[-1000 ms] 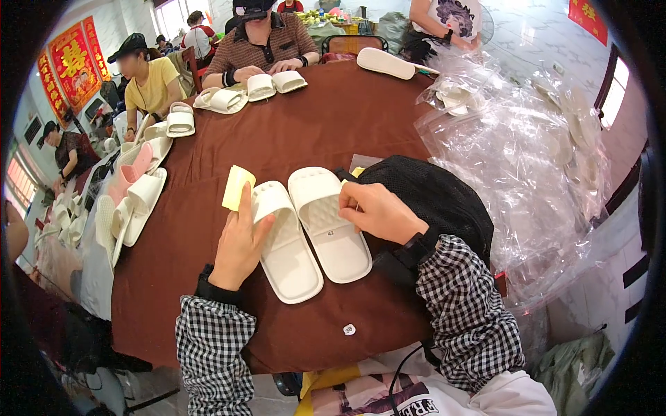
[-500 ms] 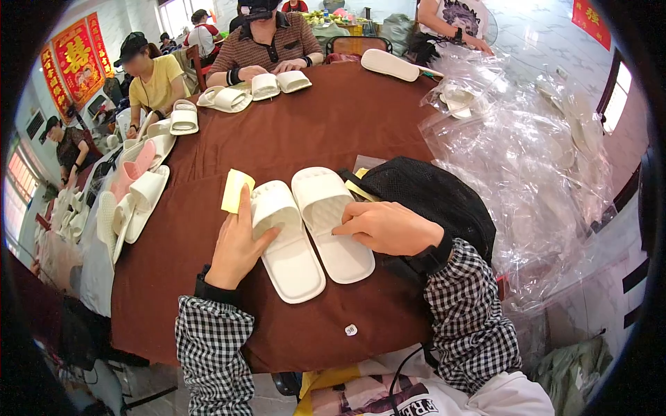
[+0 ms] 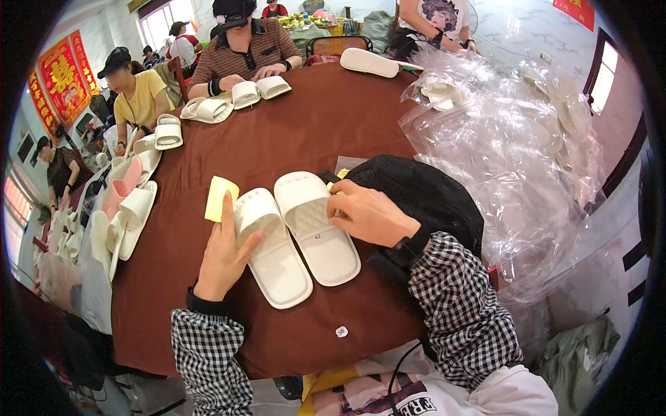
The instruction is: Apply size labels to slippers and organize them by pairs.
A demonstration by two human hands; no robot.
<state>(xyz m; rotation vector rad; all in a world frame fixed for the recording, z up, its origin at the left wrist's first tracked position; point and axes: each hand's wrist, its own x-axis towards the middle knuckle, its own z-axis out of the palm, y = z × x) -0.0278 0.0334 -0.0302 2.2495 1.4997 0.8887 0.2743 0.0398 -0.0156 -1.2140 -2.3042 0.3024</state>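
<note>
left hand (image 3: 220, 259) spread, forefinger at a yellow slip (image 3: 216, 201), thumb by a white slipper (image 3: 281, 279). right hand (image 3: 376, 213) curled over the second slipper (image 3: 334, 263); cannot tell if gripping.

The right slipper (image 3: 334, 261), plain white with a broad strap and rounded edges, lies sole down on the table (image 3: 277, 132), toe end pointing away from the person; a small dark printed mark (image 3: 318, 237) sits on its footbed. Close along its left side lies the matching left slipper (image 3: 279, 276), toe the same way. Farther left of the right slipper, level with its strap, is a curved yellow slip (image 3: 217, 200).
</note>
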